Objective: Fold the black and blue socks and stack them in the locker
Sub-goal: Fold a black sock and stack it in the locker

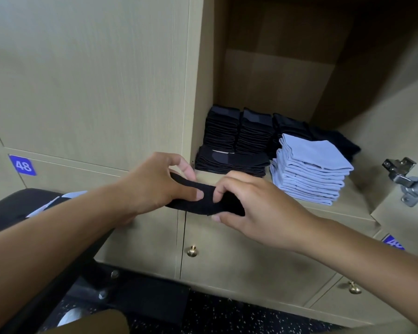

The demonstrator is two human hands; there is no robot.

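A black sock [204, 201] is stretched between both hands just in front of the open locker's shelf edge [348, 208]. My left hand [155, 186] pinches its left end and my right hand [249, 208] pinches its right end. Inside the locker stand stacks of folded black socks [237, 136], with a low black stack [229, 162] in front of them. A tall stack of folded light blue socks [309, 172] is at the shelf's right front. A few dark socks [336, 141] lie behind the blue stack.
The open locker door with a metal hinge [405, 182] stands at the right. Closed locker doors with brass knobs [192, 250] are below the shelf. A black chair seat [17, 208] with loose socks on it is at the lower left. A blue tag 48 [22, 165] marks the left door.
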